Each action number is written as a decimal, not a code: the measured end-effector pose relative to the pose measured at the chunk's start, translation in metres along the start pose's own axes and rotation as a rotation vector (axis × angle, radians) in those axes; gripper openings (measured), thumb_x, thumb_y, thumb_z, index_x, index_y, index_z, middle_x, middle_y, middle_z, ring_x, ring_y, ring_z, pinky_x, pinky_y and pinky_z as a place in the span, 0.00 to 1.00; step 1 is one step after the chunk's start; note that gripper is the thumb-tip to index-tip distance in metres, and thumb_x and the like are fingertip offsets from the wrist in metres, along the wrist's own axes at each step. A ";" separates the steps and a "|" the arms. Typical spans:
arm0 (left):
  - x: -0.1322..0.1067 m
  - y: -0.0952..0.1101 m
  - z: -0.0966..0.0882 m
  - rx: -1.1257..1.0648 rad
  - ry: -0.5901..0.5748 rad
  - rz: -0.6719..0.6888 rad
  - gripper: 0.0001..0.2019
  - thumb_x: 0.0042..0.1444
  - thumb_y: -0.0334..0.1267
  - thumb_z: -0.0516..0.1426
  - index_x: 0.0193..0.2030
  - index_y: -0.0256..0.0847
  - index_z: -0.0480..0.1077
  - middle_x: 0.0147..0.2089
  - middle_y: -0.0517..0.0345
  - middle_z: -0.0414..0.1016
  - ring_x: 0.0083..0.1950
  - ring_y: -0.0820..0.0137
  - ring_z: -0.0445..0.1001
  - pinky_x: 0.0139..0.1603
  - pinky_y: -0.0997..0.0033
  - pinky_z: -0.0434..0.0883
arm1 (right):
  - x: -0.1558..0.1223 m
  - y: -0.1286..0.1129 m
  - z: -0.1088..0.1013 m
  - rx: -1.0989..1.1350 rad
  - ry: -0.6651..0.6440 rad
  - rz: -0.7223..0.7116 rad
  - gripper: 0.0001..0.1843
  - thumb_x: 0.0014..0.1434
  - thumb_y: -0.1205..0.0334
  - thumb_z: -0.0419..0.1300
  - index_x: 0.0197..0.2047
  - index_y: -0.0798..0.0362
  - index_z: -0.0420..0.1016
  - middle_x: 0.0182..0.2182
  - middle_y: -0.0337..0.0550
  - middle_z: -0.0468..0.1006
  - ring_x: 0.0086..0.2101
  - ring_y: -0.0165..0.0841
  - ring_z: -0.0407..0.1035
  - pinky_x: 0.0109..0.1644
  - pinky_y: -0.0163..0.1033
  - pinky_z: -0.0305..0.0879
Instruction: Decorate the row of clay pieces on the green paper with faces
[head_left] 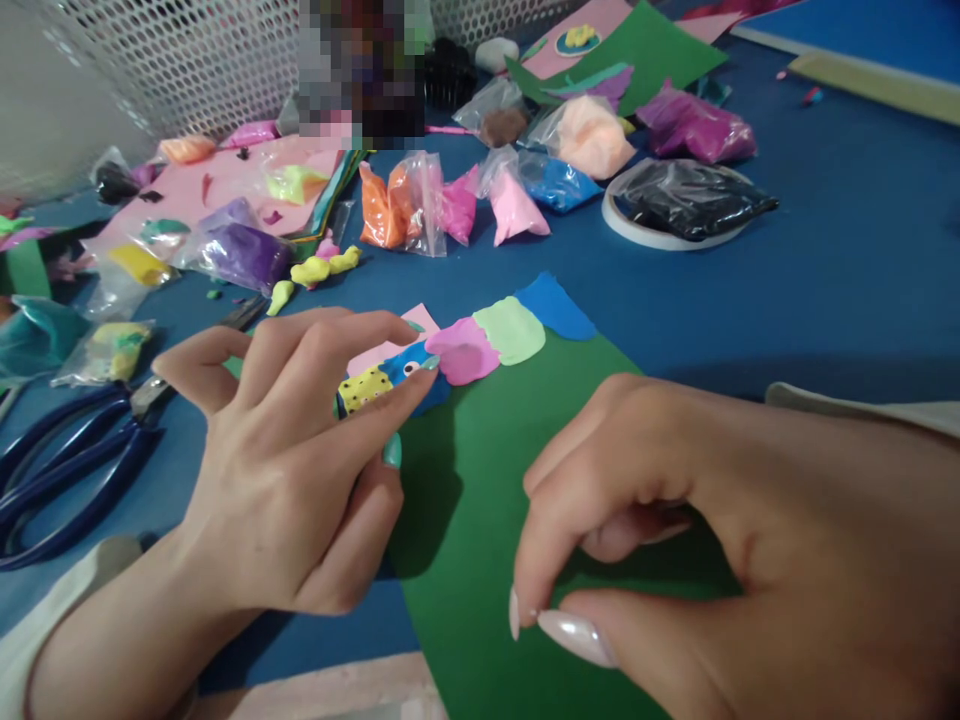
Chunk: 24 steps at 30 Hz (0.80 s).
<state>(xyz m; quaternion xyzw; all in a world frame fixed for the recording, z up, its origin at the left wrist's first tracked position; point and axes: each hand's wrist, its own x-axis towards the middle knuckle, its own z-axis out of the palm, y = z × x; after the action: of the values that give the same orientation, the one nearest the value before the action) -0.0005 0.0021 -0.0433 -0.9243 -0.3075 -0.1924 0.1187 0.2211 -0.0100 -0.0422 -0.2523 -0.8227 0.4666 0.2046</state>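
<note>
My left hand [292,460] hovers over the left part of a green sheet [480,500], fingers bent and apart. One fingertip touches a blue clay piece with a googly eye [411,369]. Beside that piece lies a yellow clay piece with dark dots [364,388], partly hidden by my fingers. Pink clay [466,350], pale green clay [511,330] and blue clay [556,305] continue the row along the sheet's far edge. Over the right side of the sheet, my right hand [637,530] pinches thumb and forefinger together; whatever is between the tips is too small to name.
Blue-handled scissors [71,470] lie at the left. Bagged clay stretches across the back, including orange [386,205], purple [244,250] and black clay [682,195] on a white ring. Yellow clay lumps [311,270] sit beyond my left hand. A perforated basket [187,65] stands behind.
</note>
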 end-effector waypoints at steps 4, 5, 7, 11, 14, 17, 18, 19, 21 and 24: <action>0.001 0.000 -0.001 -0.002 -0.007 -0.002 0.17 0.47 0.34 0.48 0.42 0.34 0.70 0.50 0.43 0.64 0.48 0.49 0.64 0.40 0.46 0.59 | -0.001 -0.001 0.002 0.007 0.036 -0.019 0.03 0.41 0.66 0.58 0.18 0.51 0.71 0.13 0.33 0.55 0.15 0.22 0.52 0.13 0.24 0.51; 0.001 0.001 0.000 -0.003 -0.011 -0.001 0.17 0.46 0.34 0.48 0.42 0.34 0.71 0.50 0.43 0.64 0.48 0.49 0.64 0.40 0.46 0.59 | -0.002 -0.001 0.003 0.006 0.049 -0.023 0.03 0.41 0.66 0.58 0.18 0.52 0.71 0.13 0.33 0.55 0.15 0.22 0.52 0.13 0.24 0.51; 0.001 0.001 0.000 -0.002 -0.013 -0.004 0.17 0.47 0.34 0.48 0.42 0.34 0.71 0.50 0.43 0.64 0.49 0.49 0.64 0.41 0.45 0.59 | -0.003 -0.001 0.003 -0.004 0.066 -0.039 0.04 0.41 0.66 0.58 0.18 0.51 0.70 0.13 0.33 0.55 0.15 0.22 0.52 0.13 0.24 0.50; 0.000 0.002 0.000 -0.008 -0.009 -0.011 0.17 0.47 0.35 0.48 0.42 0.34 0.71 0.50 0.44 0.64 0.48 0.49 0.64 0.41 0.44 0.60 | -0.002 0.001 0.003 -0.013 0.080 -0.065 0.04 0.42 0.66 0.58 0.19 0.51 0.71 0.13 0.33 0.56 0.15 0.22 0.53 0.14 0.24 0.51; 0.000 0.002 0.000 0.003 0.003 -0.012 0.18 0.48 0.35 0.48 0.43 0.34 0.71 0.50 0.43 0.64 0.47 0.49 0.64 0.40 0.44 0.60 | 0.000 0.003 0.003 -0.010 0.075 -0.052 0.04 0.42 0.66 0.58 0.19 0.51 0.72 0.13 0.33 0.57 0.15 0.21 0.54 0.13 0.23 0.51; 0.001 0.001 0.000 0.018 -0.006 -0.016 0.18 0.48 0.35 0.47 0.43 0.35 0.70 0.51 0.44 0.63 0.47 0.48 0.64 0.40 0.43 0.60 | 0.000 0.001 0.004 -0.040 0.066 -0.029 0.05 0.42 0.65 0.58 0.18 0.51 0.72 0.12 0.33 0.56 0.14 0.22 0.52 0.12 0.24 0.49; 0.001 0.001 0.000 0.018 -0.012 -0.017 0.18 0.48 0.35 0.47 0.43 0.35 0.70 0.51 0.44 0.63 0.48 0.48 0.64 0.40 0.43 0.60 | -0.001 0.000 0.005 -0.068 0.068 -0.017 0.05 0.42 0.65 0.58 0.18 0.51 0.72 0.13 0.33 0.57 0.14 0.22 0.52 0.12 0.25 0.49; 0.002 0.001 0.000 0.019 -0.015 -0.017 0.18 0.48 0.35 0.47 0.43 0.35 0.71 0.50 0.44 0.64 0.48 0.47 0.64 0.40 0.43 0.60 | -0.002 -0.002 0.005 -0.107 0.082 -0.007 0.05 0.43 0.65 0.58 0.19 0.50 0.73 0.13 0.34 0.59 0.14 0.22 0.53 0.13 0.26 0.50; 0.002 0.001 0.000 0.029 -0.012 -0.012 0.17 0.48 0.35 0.47 0.42 0.35 0.71 0.50 0.44 0.64 0.48 0.46 0.64 0.40 0.42 0.60 | -0.006 -0.008 0.007 -0.210 0.137 0.014 0.06 0.44 0.65 0.57 0.24 0.51 0.76 0.16 0.35 0.63 0.16 0.24 0.56 0.15 0.27 0.52; 0.001 0.001 0.000 0.061 -0.001 0.004 0.17 0.48 0.36 0.48 0.41 0.36 0.71 0.49 0.45 0.65 0.47 0.46 0.65 0.39 0.43 0.61 | -0.013 -0.016 0.008 -0.331 0.215 0.028 0.09 0.46 0.65 0.56 0.30 0.50 0.78 0.20 0.37 0.69 0.19 0.26 0.61 0.18 0.29 0.55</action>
<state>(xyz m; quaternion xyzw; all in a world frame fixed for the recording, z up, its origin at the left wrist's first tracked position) 0.0006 0.0022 -0.0435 -0.9209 -0.3116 -0.1824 0.1470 0.2229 -0.0303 -0.0339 -0.3422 -0.8579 0.2983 0.2404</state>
